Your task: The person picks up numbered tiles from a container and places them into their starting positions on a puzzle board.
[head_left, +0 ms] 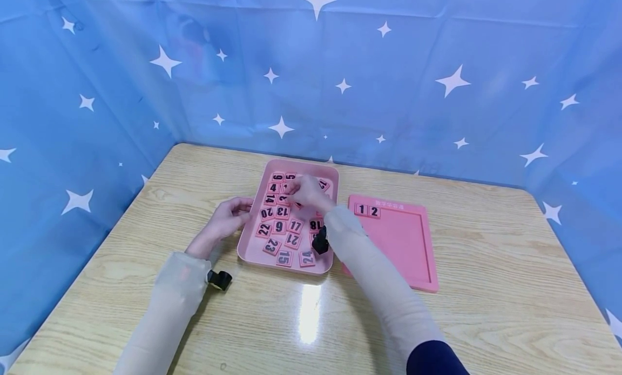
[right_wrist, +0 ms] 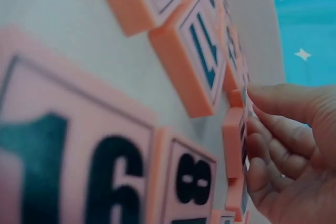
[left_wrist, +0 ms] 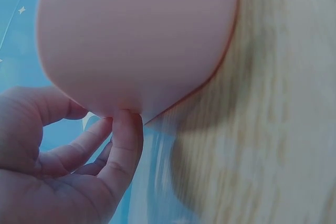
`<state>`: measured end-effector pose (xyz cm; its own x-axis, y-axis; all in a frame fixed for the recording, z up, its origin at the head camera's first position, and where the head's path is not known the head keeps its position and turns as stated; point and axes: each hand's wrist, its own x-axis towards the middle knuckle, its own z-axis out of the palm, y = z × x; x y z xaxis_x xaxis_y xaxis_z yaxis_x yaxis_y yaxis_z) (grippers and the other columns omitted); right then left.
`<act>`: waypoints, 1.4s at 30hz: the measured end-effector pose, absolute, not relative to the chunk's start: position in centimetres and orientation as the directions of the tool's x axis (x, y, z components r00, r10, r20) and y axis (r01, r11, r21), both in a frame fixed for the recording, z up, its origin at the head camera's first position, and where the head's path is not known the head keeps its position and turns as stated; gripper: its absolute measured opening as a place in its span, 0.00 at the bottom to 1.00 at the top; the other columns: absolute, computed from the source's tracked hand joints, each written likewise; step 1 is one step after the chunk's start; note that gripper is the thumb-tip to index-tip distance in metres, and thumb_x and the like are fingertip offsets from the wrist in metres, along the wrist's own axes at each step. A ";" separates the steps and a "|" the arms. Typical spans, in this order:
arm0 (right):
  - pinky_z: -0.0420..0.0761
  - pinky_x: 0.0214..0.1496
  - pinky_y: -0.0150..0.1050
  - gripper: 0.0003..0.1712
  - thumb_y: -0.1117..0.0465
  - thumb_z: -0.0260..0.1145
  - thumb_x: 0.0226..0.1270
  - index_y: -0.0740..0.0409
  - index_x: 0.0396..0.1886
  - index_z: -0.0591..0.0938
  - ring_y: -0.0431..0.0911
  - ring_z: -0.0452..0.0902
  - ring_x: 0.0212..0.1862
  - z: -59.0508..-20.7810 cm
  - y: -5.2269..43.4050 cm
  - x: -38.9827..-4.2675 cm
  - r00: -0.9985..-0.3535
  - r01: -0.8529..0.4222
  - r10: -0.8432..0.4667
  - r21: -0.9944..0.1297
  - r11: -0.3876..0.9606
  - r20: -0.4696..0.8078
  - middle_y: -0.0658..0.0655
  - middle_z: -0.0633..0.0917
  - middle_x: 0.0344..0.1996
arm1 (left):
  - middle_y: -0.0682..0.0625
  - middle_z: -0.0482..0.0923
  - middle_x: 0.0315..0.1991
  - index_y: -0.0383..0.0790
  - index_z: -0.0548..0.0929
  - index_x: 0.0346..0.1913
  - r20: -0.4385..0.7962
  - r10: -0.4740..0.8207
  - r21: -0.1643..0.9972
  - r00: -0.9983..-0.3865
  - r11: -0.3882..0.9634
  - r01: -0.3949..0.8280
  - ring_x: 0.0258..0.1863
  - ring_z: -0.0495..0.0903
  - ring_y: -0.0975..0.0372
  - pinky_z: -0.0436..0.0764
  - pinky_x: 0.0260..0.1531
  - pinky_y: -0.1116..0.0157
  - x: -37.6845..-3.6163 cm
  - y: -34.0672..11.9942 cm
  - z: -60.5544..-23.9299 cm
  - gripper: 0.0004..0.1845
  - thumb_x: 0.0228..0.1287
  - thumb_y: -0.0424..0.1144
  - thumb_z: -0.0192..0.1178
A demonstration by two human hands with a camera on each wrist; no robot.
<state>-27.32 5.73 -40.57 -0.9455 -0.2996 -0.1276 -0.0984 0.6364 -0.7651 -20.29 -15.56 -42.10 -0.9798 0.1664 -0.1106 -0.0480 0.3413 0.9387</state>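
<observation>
A pink tray (head_left: 248,240) in mid-table holds several loose pink number tiles (head_left: 279,226). My right hand (head_left: 301,192) is over the tray's far half. Its curled fingers (right_wrist: 278,135) pinch the edge of one number tile (right_wrist: 233,140) among the others; its number is hidden. Tiles marked 16 and 8 (right_wrist: 194,182) fill the near part of the right wrist view. My left hand (head_left: 232,213) lies beside the tray's left rim, and its fingertips (left_wrist: 126,129) touch the tray's outer wall (left_wrist: 136,40).
A pink puzzle board (head_left: 403,250) lies right of the tray with tiles 1 and 2 (head_left: 366,210) set in its top-left corner. The wooden table (head_left: 486,288) is enclosed by blue star-patterned curtains (head_left: 437,83). A light glare (head_left: 308,310) sits near the front.
</observation>
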 end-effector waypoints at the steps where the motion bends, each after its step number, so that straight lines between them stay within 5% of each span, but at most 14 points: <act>1: 0.78 0.37 0.33 0.08 0.68 0.70 0.55 0.61 0.36 0.84 0.45 0.76 0.34 -40.6 5.8 -27.3 -0.944 -0.098 -0.303 -0.767 0.634 -0.130 0.54 0.83 0.33 | 0.31 0.74 0.48 0.23 0.70 0.57 -0.112 0.167 0.938 -0.980 0.343 -0.049 0.43 0.77 0.50 0.80 0.37 0.70 -20.3 -15.5 -42.1 0.20 0.61 0.24 0.52; 15: 0.79 0.45 0.37 0.10 0.66 0.72 0.53 0.61 0.37 0.84 0.45 0.76 0.38 -40.6 6.0 -26.9 -0.942 -0.121 -0.309 -0.725 0.678 -0.132 0.54 0.82 0.34 | 0.30 0.74 0.49 0.23 0.70 0.58 -0.124 0.171 0.938 -0.977 0.342 -0.059 0.45 0.76 0.49 0.81 0.38 0.68 -20.2 -15.4 -42.2 0.21 0.61 0.24 0.52; 29: 0.78 0.40 0.34 0.13 0.62 0.74 0.52 0.60 0.36 0.82 0.44 0.75 0.36 -40.1 6.6 -26.9 -0.928 -0.193 -0.353 -0.656 0.730 -0.120 0.53 0.81 0.33 | 0.30 0.73 0.49 0.23 0.70 0.58 -0.129 0.166 0.935 -0.978 0.348 -0.065 0.45 0.76 0.48 0.81 0.39 0.68 -20.1 -15.2 -42.1 0.21 0.60 0.24 0.53; 42: 0.78 0.48 0.39 0.14 0.67 0.71 0.51 0.63 0.38 0.80 0.49 0.76 0.43 -35.0 9.6 -25.3 -0.925 -0.265 -0.379 -0.663 0.700 -0.031 0.57 0.82 0.37 | 0.31 0.73 0.49 0.23 0.70 0.58 -0.128 0.169 0.934 -0.977 0.352 -0.061 0.46 0.76 0.48 0.81 0.40 0.67 -20.2 -15.3 -42.0 0.21 0.61 0.24 0.52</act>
